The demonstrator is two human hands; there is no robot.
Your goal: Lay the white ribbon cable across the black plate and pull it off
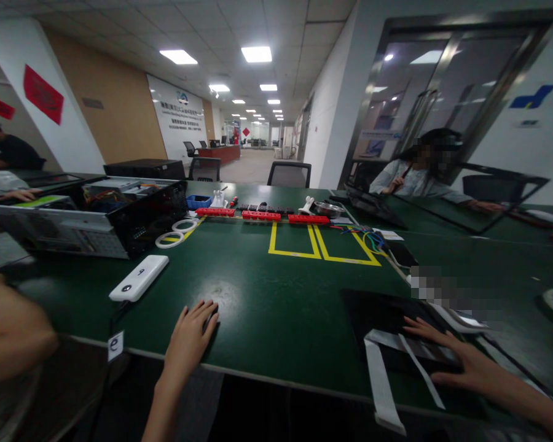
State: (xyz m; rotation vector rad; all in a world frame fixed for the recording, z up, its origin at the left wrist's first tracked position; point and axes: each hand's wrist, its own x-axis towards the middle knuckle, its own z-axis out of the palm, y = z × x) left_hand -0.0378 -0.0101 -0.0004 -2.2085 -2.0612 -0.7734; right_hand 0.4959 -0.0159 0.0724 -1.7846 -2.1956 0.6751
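Observation:
My left hand (192,334) lies palm down on the green table (258,313) near its front edge, fingers stretched forward. A small dark object (211,317) shows at its fingertips; I cannot make out what it is. To the right, my right hand (456,356) rests with fingers spread over a flat black panel (357,304). Pale grey ribbon cables (380,380) lie across that panel beside and partly beneath this hand, one end hanging over the table edge. Whether the fingers press on the cable cannot be told.
An opened computer case (69,227) stands at the left, with white rings (169,239) and a white power bank (139,278) nearby. Red trays (260,215) line the back. Yellow tape (295,253) marks rectangles; coloured wires (372,240) and a phone (402,254) lie right. Other people sit around.

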